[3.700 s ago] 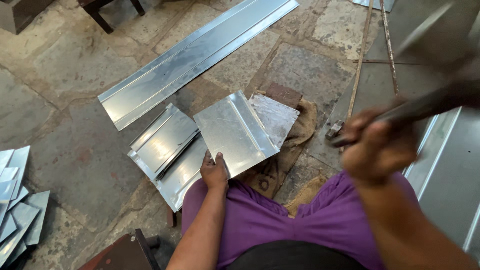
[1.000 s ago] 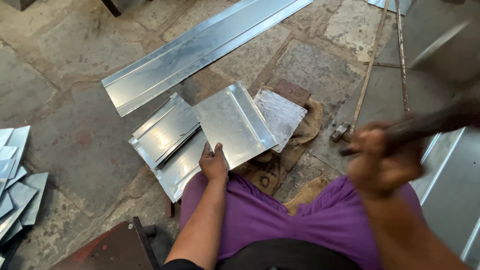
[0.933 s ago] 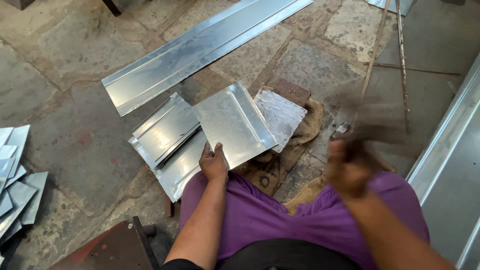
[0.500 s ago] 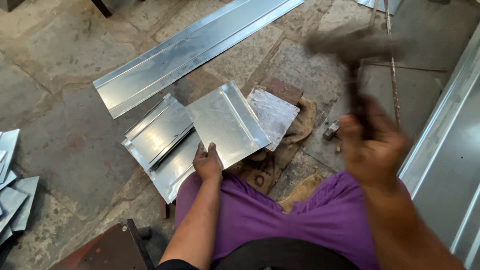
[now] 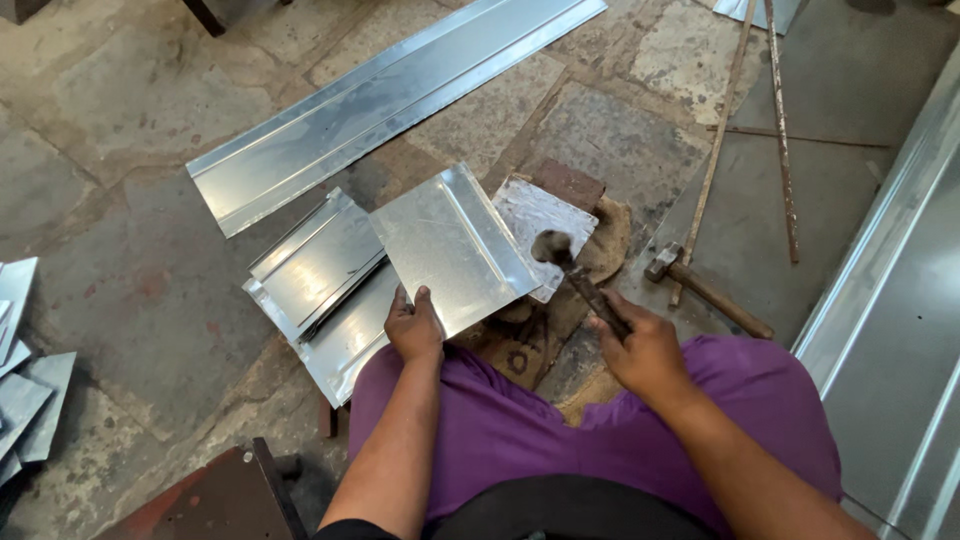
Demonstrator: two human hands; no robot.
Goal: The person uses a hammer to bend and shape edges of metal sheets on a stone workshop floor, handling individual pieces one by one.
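From the head camera, looking straight down, the person sits low over a floor (image 5: pixel 120 150) of uneven, stained stone slabs with dark joints. The left hand (image 5: pixel 415 325) presses down on the near edge of a square galvanised sheet (image 5: pixel 450 245) with folded rims, fingers spread flat on the metal and closed on nothing. The sheet lies tilted across a small metal block (image 5: pixel 545 215) that sits on a wad of brown sacking (image 5: pixel 600 250). The right hand (image 5: pixel 645 350) is wrapped tight around the handle of a hammer (image 5: pixel 570 270), whose blurred head sits at the sheet's right edge, over the block.

Beneath and left of the sheet lies a stack of similar folded sheets (image 5: pixel 320 275). Farther off, a long folded metal strip (image 5: pixel 390 100) runs diagonally across the floor. A second hammer (image 5: pixel 705 290) lies right of the sacking, near two thin rusty rods (image 5: pixel 780 130). Large grey sheet metal (image 5: pixel 900 330) fills the right edge, and small offcuts (image 5: pixel 25 390) are heaped at the left. The person's lap is covered in purple cloth.
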